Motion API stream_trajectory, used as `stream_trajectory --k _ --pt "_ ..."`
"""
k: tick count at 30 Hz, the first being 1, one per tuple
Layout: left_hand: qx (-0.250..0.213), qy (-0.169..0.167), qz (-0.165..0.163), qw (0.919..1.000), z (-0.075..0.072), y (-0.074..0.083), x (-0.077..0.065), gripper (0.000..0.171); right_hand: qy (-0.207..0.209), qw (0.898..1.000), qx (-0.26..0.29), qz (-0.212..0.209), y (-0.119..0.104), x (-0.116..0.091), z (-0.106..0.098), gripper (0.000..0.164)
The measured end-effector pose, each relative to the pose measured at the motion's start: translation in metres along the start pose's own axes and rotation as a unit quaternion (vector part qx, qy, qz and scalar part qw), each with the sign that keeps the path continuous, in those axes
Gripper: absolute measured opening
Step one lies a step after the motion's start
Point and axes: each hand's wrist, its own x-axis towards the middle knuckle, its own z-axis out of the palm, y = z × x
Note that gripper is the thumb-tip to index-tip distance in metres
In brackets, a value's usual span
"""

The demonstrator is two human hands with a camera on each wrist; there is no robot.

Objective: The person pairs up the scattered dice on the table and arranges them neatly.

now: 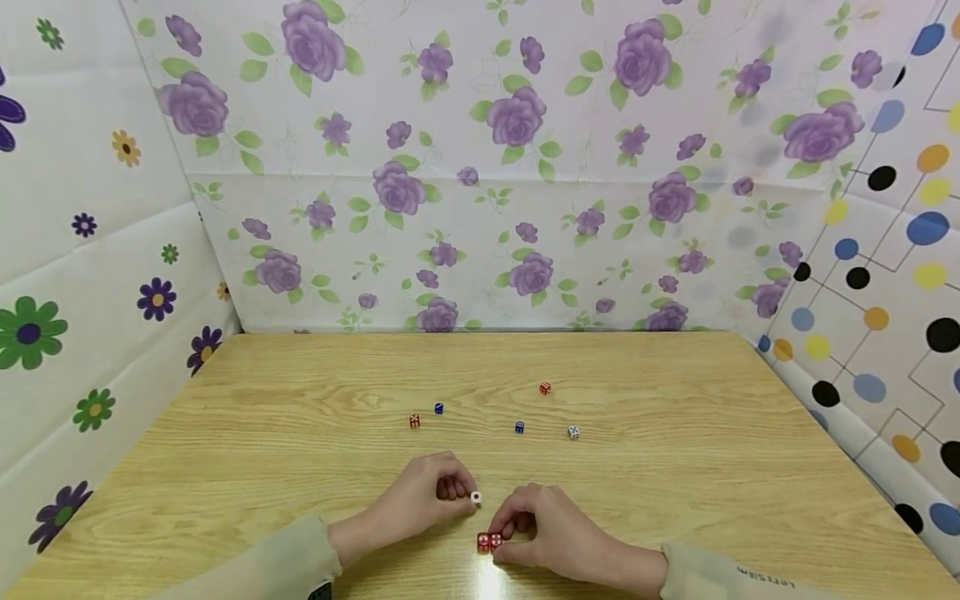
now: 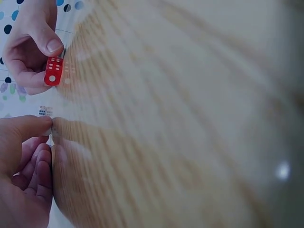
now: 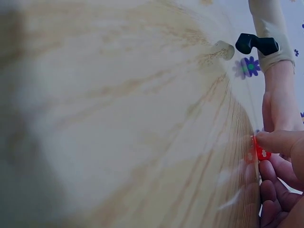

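Observation:
Near the table's front, my left hand (image 1: pixel 423 497) pinches a white die (image 1: pixel 476 498) at the tips of thumb and forefinger. To the right and nearer the front edge, my right hand (image 1: pixel 558 533) holds a pair of red dice (image 1: pixel 484 542) that sit side by side, touching. In the left wrist view the red dice (image 2: pixel 53 71) show their white pips at the right hand's (image 2: pixel 31 52) fingertips. The right wrist view shows only part of the red dice (image 3: pixel 262 153), the thumb and fingers hiding the rest.
Farther back on the wooden table (image 1: pixel 300 467) lie several loose dice: a red die (image 1: pixel 415 422) and a blue die (image 1: pixel 438 408) leftward, another blue die (image 1: pixel 519 427) mid-table, a white die (image 1: pixel 573 432) and a red die (image 1: pixel 545 388) rightward. Patterned cloth surrounds three sides.

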Motion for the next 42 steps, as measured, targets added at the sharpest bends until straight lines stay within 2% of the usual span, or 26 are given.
stream_trajectory --k 29,42 --pt "0.015 0.015 0.001 0.9998 0.0051 0.0046 0.0025 0.010 0.005 1.000 -0.007 -0.005 -0.0006 0.0003 -0.0010 0.013" --pt "0.008 0.013 0.002 0.9999 0.0061 0.0056 0.0017 0.010 -0.012 1.000 0.012 -0.014 0.0022 -0.0055 -0.0087 0.022"
